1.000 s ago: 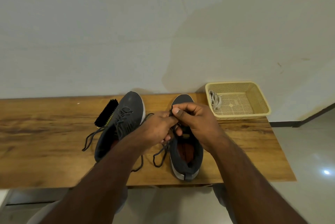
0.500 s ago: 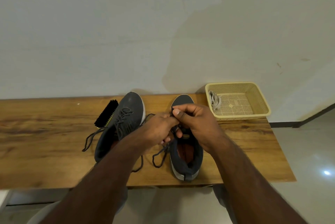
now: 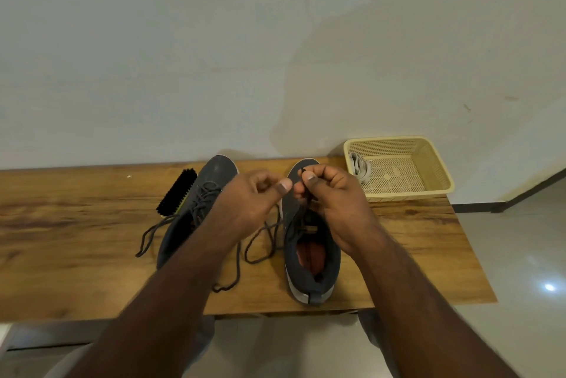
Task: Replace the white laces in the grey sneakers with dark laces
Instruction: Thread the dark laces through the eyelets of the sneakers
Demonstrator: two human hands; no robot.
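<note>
Two grey sneakers stand on the wooden table (image 3: pixel 76 243), toes to the wall. The left sneaker (image 3: pixel 211 181) carries a dark lace whose loose ends trail to the left and front. Above the right sneaker (image 3: pixel 312 267), my right hand (image 3: pixel 333 203) pinches the tip of its dark lace (image 3: pixel 260 243) between thumb and forefinger. My left hand (image 3: pixel 254 197) has its fingers curled close beside it; whether it holds the lace is hidden. Slack lace loops lie between the shoes. The white laces (image 3: pixel 360 168) sit bundled in the basket.
A cream plastic basket (image 3: pixel 428 191) stands at the table's back right corner. A black shoe brush (image 3: pixel 176 194) lies against the left sneaker's far side. The wall runs right behind the table; tiled floor lies to the right.
Both hands have risen off the right sneaker and drawn slightly apart, lifting the dark lace tip up. The shoes, brush and basket have stayed put.
</note>
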